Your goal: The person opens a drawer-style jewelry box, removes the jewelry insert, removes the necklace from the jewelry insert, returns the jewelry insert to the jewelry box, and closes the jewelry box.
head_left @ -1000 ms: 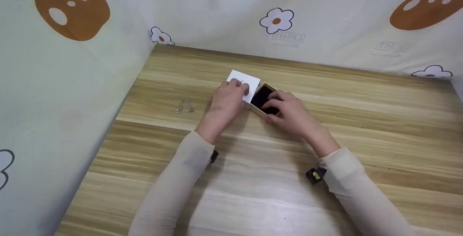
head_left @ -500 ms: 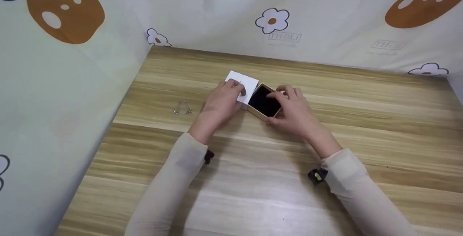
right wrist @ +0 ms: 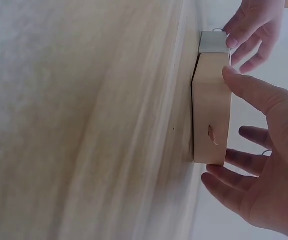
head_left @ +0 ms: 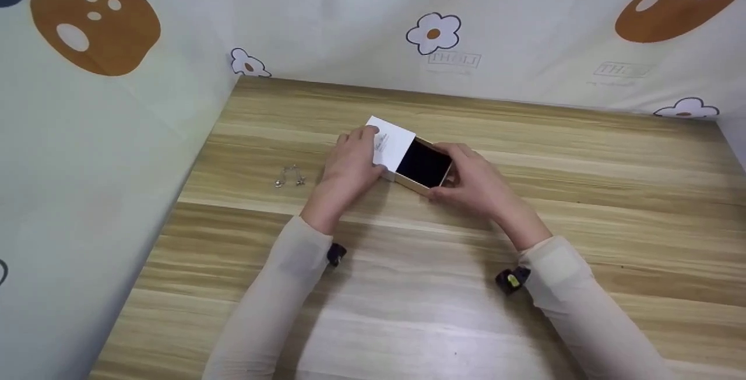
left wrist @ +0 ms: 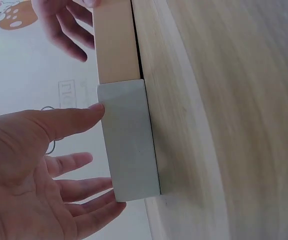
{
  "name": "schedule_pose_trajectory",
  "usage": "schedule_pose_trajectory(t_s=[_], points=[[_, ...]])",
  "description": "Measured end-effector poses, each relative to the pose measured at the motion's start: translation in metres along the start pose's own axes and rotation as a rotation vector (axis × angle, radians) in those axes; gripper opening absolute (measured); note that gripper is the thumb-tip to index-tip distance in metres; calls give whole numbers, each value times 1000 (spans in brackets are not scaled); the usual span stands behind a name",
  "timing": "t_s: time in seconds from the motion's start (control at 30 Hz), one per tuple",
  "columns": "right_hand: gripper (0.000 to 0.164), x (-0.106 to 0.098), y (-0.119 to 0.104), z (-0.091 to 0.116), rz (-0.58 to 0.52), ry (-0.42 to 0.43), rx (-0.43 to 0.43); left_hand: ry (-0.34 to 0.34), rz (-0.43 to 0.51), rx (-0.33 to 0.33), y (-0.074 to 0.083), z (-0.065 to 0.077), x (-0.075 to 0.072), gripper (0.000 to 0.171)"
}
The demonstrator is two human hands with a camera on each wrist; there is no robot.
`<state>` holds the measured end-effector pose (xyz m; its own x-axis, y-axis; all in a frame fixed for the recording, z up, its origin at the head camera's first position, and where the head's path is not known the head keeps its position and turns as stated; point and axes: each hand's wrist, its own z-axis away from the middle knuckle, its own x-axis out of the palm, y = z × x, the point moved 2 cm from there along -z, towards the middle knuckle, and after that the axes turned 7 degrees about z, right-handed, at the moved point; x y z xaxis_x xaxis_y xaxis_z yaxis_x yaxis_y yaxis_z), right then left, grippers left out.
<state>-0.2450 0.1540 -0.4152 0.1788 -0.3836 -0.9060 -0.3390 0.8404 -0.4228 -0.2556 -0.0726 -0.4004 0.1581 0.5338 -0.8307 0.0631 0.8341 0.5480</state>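
A small drawer-style box lies on the wooden table. Its white sleeve [head_left: 396,145] is printed on top, and the tan drawer [head_left: 425,165] with black lining sticks out of its right end. My left hand [head_left: 351,164] holds the sleeve, thumb on the near side and fingers at the far side. Around the drawer's outer end, my right hand [head_left: 479,180] grips with thumb and fingers on opposite sides. A small pull tab [right wrist: 213,136] shows on that end in the right wrist view. Nothing is visible on the black lining.
Left of my left hand, a small silver piece of jewellery [head_left: 300,181] lies on the table [head_left: 454,298], with a thin chain and little charms. A patterned cloth [head_left: 326,30] hangs behind and along the left side.
The drawer, earlier angled against the sleeve, now lines up with it, its end inside. My right fingers have left the lining for the drawer's outer end. My left thumb has moved to the sleeve's near side.
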Motion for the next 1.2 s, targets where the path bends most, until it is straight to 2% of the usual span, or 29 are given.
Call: schedule_pose_trajectory(t_s=[0.17,0.4,0.63,0.83,1.0,1.1,1.2], points=[[90,-1,2,-3,-13,17,20,-11,-9,10,4,2,1,64],[107,-1,7,-4,-79,42,82,-23,15,7,11,4,2,56],[107,-4,8,-4,-168,60,76,-45,37,25,25,5,9,50],[113,-2,12,-5,-189,71,135,-92,131,55,36,5,18,52],[111,-3,15,-10,-291,40,99,-102,203,70,42,0,26,51],[106,-7,19,-10,-241,31,71,-120,225,64,44,-5,28,51],[97,-17,23,-10,-103,53,62,-111,209,57,46,-12,25,52]])
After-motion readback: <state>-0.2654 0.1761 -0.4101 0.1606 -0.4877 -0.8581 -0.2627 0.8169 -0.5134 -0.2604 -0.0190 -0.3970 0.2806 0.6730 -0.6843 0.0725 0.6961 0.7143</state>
